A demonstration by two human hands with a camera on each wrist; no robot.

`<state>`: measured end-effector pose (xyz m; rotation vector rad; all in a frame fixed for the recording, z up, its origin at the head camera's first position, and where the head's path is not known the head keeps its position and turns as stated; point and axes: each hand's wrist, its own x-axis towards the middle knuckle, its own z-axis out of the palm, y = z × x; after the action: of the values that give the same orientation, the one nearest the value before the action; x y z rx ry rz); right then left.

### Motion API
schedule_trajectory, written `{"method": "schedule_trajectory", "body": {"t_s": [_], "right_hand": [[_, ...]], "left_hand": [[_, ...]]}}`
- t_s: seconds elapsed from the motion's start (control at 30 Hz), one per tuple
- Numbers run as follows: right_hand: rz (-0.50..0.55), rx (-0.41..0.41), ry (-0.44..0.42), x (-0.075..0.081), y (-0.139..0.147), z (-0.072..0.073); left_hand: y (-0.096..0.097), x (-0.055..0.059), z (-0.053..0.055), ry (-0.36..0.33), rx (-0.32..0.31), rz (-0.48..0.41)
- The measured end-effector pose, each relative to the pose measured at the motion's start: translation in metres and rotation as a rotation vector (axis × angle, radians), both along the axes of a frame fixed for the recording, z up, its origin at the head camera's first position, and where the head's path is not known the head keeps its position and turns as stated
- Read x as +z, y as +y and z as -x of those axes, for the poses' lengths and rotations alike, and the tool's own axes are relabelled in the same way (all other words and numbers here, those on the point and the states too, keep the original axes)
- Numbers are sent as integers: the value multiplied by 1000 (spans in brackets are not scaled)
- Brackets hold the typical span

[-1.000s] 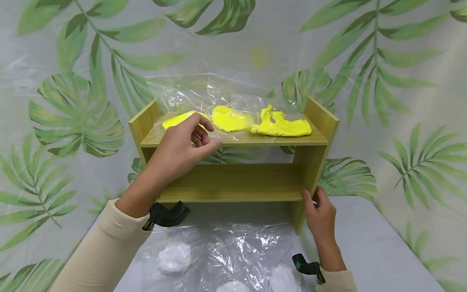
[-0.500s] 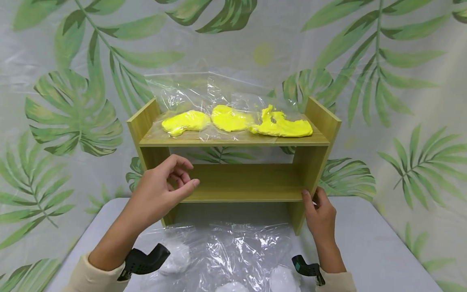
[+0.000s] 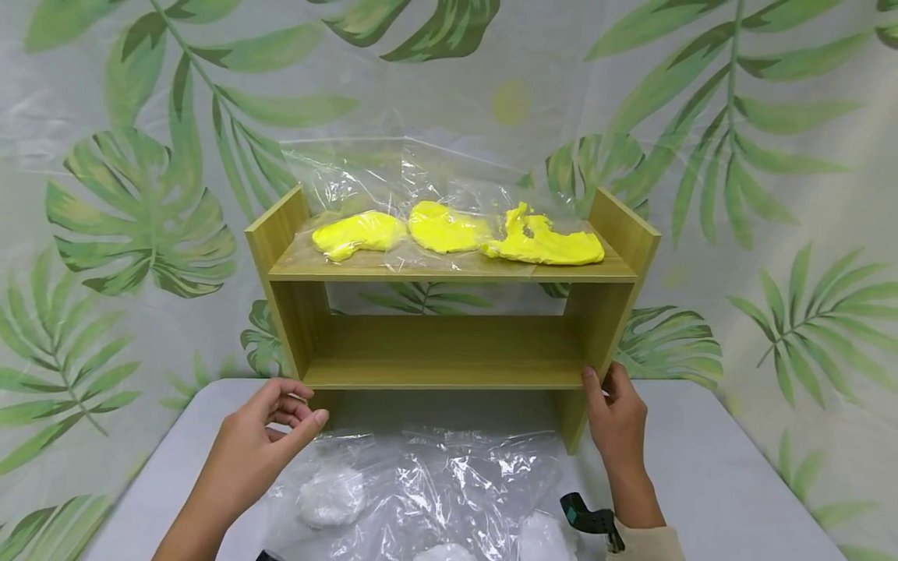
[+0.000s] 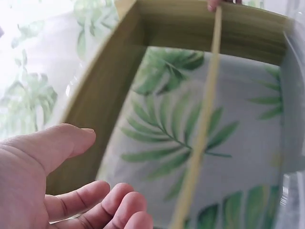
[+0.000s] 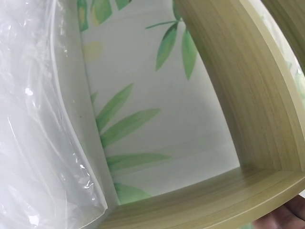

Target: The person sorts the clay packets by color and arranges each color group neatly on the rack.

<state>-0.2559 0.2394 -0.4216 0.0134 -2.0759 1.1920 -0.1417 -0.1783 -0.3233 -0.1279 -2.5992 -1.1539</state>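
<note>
A two-tier wooden shelf (image 3: 449, 343) stands on the table in the head view. On its top board lie clear plastic bags with flattened yellow clay-like lumps (image 3: 361, 232). My right hand (image 3: 619, 425) grips the lower right side panel, thumb at the front edge and fingers around the outside; the right wrist view catches only a bit of its fingers (image 5: 283, 217). My left hand (image 3: 256, 436) hovers by the lower left side panel, fingers loosely bent and holding nothing. In the left wrist view, the thumb and fingers are apart beside the shelf panel (image 4: 102, 90).
In front of the shelf, clear plastic bags (image 3: 435, 467) with white lumps (image 3: 333, 495) lie on the white table (image 3: 687, 467). A leaf-patterned cloth (image 3: 449, 70) hangs behind. The shelf's side panels (image 3: 624, 218) rise above its top board.
My left hand has come down from in front of the yellow lumps on the top board to the shelf's lower left side. My right hand has stayed on the right panel.
</note>
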Motion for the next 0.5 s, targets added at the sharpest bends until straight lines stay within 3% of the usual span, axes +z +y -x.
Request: {"method": "schedule_trajectory", "body": {"t_s": [0.27, 0.5], "right_hand": [[6, -5, 14, 1, 1, -1], [1, -7, -15, 0, 0, -1]], "left_hand": [[-20, -42, -6, -99, 95, 20], [-38, -72, -4, -299, 160, 19]]}}
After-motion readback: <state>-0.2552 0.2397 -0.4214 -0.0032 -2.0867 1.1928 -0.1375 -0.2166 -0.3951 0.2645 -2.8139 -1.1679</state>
